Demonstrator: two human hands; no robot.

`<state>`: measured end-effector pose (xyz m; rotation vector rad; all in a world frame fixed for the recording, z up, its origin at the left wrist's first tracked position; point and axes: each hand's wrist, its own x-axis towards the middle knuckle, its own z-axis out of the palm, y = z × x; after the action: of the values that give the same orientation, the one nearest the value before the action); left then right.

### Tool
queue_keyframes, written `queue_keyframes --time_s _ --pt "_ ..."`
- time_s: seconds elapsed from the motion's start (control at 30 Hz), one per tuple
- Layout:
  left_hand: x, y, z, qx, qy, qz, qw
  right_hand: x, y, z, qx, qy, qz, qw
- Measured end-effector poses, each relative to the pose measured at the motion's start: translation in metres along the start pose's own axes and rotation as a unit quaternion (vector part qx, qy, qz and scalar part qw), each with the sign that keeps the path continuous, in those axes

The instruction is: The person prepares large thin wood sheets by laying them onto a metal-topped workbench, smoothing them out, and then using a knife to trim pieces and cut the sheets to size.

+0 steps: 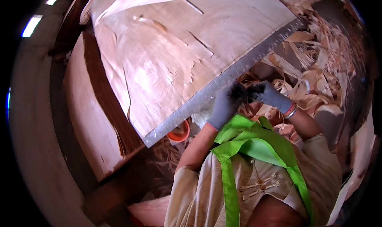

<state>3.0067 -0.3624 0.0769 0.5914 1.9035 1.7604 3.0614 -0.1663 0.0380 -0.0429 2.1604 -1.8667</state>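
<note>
Both of my hands wear grey gloves with dark fingers, and they meet in front of my green apron (254,141). My left hand (227,102) is closed, close beside the metal edge strip (199,99) of the work table. The right hand (275,96) is closed too, its dark fingertips against the left one's. Whatever sits between the fingers, if anything, is too dark to make out. Beyond the strip lies a broad sheet of pale wood veneer (159,63), with splits and a ragged torn patch in its surface.
An orange bucket (178,132) stands under the table edge, left of my left arm. Heaps of veneer scraps (318,83) pile up at the right. A thick stack of veneer sheets (89,107) stands at the left. A loose curled strip (139,0) lies at the sheet's far end.
</note>
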Motion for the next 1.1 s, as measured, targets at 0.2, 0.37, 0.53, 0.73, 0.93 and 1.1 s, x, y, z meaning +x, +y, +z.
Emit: queue_keyframes --time_s 0.2,0.37,0.53,0.73,0.93,1.1 --pt "-0.025 -0.048 -0.042 -0.092 0.136 -0.137 0.977 0.057 0.027 0.02 -0.04 -0.157 0.054 0.985" --pt "-0.062 -0.14 -0.116 0.042 0.485 -0.066 0.871 0.133 0.032 0.065 -0.003 -0.16 0.097 0.982" --pt "-0.029 -0.14 -0.119 0.489 0.364 -0.046 0.791 0.218 0.048 0.092 -0.006 -0.099 0.145 0.984" --pt "0.004 -0.164 -0.115 0.576 0.189 -0.067 0.792 0.244 0.074 0.095 -0.124 -0.069 0.184 0.973" --pt "-0.001 -0.183 -0.123 0.539 0.226 -0.047 0.81 0.185 0.077 0.096 -0.157 -0.112 0.234 0.953" --pt "-0.034 -0.18 -0.154 0.286 0.416 -0.082 0.859 0.248 0.045 0.121 -0.162 -0.173 0.119 0.964"
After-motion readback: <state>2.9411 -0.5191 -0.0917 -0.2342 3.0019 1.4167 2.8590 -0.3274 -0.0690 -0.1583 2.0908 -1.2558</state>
